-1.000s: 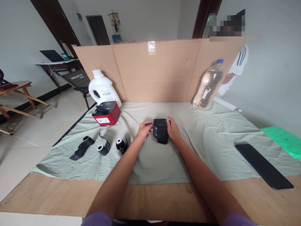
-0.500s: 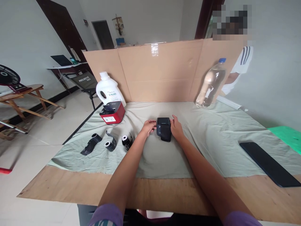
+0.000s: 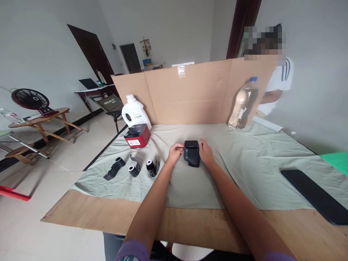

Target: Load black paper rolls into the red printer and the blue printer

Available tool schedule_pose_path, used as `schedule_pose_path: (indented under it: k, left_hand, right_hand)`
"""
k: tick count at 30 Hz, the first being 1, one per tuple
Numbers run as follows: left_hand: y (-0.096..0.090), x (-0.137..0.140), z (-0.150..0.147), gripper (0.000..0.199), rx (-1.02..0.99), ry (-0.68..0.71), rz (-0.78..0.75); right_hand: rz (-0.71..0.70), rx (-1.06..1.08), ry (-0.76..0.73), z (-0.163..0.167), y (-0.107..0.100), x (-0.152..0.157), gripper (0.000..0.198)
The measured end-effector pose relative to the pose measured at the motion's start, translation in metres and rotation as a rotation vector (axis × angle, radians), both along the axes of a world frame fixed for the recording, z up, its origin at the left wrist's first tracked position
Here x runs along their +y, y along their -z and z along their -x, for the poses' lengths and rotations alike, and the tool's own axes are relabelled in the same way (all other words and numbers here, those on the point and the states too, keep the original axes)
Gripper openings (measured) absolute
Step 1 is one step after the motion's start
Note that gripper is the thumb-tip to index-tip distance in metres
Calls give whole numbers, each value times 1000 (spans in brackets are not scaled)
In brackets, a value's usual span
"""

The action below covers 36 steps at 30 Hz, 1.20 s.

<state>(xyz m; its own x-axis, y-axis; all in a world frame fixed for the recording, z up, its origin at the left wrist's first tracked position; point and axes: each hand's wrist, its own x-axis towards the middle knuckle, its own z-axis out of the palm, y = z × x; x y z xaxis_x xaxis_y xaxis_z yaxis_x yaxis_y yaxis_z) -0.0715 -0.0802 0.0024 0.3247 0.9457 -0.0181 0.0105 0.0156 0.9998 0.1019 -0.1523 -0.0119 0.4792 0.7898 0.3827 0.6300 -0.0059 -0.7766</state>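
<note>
In the middle of the cloth lies a small black device, which looks like a portable receipt printer [image 3: 186,153], with a wide black strip [image 3: 193,158] hanging over its front. At its left side, my left hand [image 3: 175,152] has its fingers closed in against the edge. My right hand [image 3: 206,150] grips the opposite side, one finger raised. To the left stand a black paper roll [image 3: 151,168], a second roll with a curled tail [image 3: 133,170] and a third, partly unrolled one [image 3: 115,168]. Farther back is a red and black box-shaped printer [image 3: 137,136].
A white detergent jug [image 3: 136,112] stands behind the red printer. At back right, a clear bottle with a blue cap [image 3: 243,105] leans by the cardboard screen [image 3: 187,94]. A dark flat slab [image 3: 315,195] lies at right. A person [image 3: 277,81] is behind the screen.
The camera view has shifted, so everything sits lower and mostly farther right. Both hands stay at the sides of the black printer, and the nearest paper roll shows more fully.
</note>
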Motion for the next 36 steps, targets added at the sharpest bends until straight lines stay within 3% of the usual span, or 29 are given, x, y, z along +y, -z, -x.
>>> schedule_pose_path:
  k: [8, 14, 22, 31, 36]
  left_hand:
    - [3, -7, 6, 15, -82, -13, -283]
    - [1, -10, 4, 35, -67, 54, -379]
    - [-20, 3, -14, 43, 37, 82, -323]
    - [-51, 30, -12, 27, 266, 155, -415]
    - [-74, 38, -22, 18, 620, 407, -608]
  right_hand:
    - [-1, -15, -2, -2, 2, 3, 54]
    - [-14, -12, 3, -1, 1, 2, 53]
    - [-17, -9, -8, -1, 3, 2, 53]
    - [-5, 22, -24, 1, 1, 2, 50]
    - [-9, 25, -22, 0, 1, 2, 48]
